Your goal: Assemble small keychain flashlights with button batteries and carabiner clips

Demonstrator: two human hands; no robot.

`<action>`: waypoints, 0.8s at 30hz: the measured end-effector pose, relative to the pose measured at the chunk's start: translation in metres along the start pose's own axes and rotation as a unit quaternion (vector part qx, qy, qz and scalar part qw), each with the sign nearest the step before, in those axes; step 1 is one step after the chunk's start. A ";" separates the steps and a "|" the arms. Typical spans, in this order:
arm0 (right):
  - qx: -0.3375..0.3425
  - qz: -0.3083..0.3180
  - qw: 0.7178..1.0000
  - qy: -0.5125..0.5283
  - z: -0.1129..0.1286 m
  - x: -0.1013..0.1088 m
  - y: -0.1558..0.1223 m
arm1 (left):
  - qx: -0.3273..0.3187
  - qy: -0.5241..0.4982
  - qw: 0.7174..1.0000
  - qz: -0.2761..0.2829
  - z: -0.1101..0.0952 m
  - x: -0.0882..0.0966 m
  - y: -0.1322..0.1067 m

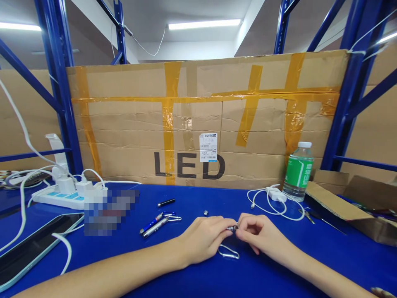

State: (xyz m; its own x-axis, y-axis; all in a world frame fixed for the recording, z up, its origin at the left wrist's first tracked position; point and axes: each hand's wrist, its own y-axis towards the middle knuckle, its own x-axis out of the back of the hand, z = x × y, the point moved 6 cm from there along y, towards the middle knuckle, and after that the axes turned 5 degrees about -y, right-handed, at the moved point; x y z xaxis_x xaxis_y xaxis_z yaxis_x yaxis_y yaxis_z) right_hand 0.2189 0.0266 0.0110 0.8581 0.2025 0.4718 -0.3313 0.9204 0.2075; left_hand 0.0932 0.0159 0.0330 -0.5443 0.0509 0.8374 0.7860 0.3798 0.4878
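Over the middle of the blue table, my left hand (208, 238) is closed around a small shiny silver cylinder (232, 228), mostly covered by the fingers. My right hand (259, 232) pinches at the right end of that same piece; the exact contact is hidden by its fingertips. Just below the hands lies a silver carabiner clip (228, 251). A small round metal cap (205, 213) stands behind my left hand. Farther left are a blue penlight (151, 222) and a silver penlight (156, 227) with clips, lying side by side, plus a short black tube (166, 203).
Left: a white power strip (62, 198) with plugs and cables, a phone (34, 244), and a blurred patch. Right: a coiled white cable with adapter (277, 194), a water bottle (299, 171), a thin screwdriver (328, 221) and an open cardboard box (341, 200). A large carton (130, 136) closes off the back.
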 end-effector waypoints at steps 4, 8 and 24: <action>0.001 0.001 1.000 0.000 -0.001 0.001 -0.001 | -0.002 0.002 1.000 0.001 0.000 0.000 0.000; 0.003 0.002 1.000 0.004 -0.001 0.001 0.000 | 0.000 0.008 1.000 0.002 0.001 -0.001 -0.001; 0.003 -0.016 1.000 -0.005 0.001 0.003 -0.001 | 0.016 0.009 1.000 -0.012 0.002 0.001 0.000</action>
State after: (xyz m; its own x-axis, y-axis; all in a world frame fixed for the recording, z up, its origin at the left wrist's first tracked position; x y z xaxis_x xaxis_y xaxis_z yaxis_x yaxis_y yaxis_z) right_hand 0.2216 0.0264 0.0136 0.8644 0.1702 0.4732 -0.3066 0.9242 0.2276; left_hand 0.0916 0.0178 0.0331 -0.5579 0.0252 0.8295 0.7627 0.4096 0.5005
